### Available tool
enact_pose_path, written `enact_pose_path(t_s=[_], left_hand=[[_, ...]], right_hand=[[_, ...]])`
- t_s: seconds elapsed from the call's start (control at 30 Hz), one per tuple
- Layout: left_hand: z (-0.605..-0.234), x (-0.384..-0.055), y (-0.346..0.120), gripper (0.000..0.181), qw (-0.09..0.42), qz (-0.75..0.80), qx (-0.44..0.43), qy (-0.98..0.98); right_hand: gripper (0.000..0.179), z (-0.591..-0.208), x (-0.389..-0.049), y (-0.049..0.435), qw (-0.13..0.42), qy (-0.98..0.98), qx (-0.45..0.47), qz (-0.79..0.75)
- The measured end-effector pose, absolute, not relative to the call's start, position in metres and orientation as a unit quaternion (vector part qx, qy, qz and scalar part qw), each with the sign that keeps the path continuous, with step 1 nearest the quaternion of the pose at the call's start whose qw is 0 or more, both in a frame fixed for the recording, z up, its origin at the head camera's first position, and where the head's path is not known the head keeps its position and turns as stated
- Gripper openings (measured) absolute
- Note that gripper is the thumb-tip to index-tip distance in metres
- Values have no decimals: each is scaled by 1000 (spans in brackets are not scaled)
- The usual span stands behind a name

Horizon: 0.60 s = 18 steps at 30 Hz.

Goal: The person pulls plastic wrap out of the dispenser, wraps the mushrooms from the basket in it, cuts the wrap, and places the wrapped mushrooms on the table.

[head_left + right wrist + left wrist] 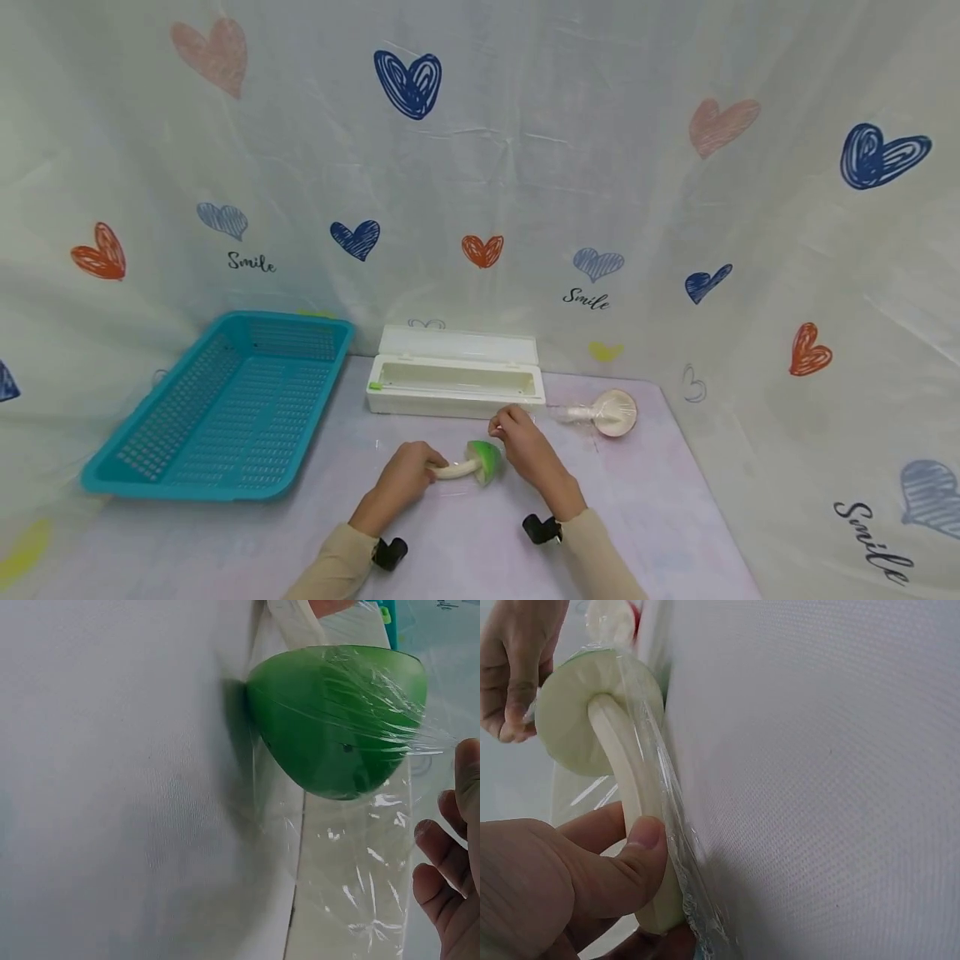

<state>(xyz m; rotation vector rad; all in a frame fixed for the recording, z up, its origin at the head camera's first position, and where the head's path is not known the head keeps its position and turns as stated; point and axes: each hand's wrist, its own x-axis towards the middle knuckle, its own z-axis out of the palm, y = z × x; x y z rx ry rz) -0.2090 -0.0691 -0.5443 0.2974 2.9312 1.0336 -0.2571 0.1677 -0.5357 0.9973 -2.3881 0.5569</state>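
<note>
Left hand (405, 473) grips the stem (619, 746) of the green mushroom (482, 463). Right hand (525, 442) pinches clear film (367, 900), taut between cap (322, 720) and thumb. The mushroom lies between the hands, in front of the white box (427, 405); contact with the table (465, 550) unconfirmed. Judged risks: uneven pulling could tear the film or stick it to itself; a slack grip could let the stem turn. Table cover pale. Wrapped mushroom (615, 413) right of box, blue basket (187, 490) left. Heart-printed curtain (510, 183) behind.
</note>
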Motion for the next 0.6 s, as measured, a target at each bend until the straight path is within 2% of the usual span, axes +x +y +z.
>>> enact_pose_path(t_s=[0.13, 0.43, 0.6], left_hand=[[-544, -210, -69, 25, 24, 328, 94, 940], [-546, -210, -70, 22, 23, 348, 97, 932], [-545, -210, -77, 25, 27, 370, 99, 923]], right_hand=[[7, -538, -261, 156, 232, -875, 375, 198], [6, -543, -245, 144, 175, -897, 309, 263], [7, -548, -236, 141, 192, -893, 286, 289]])
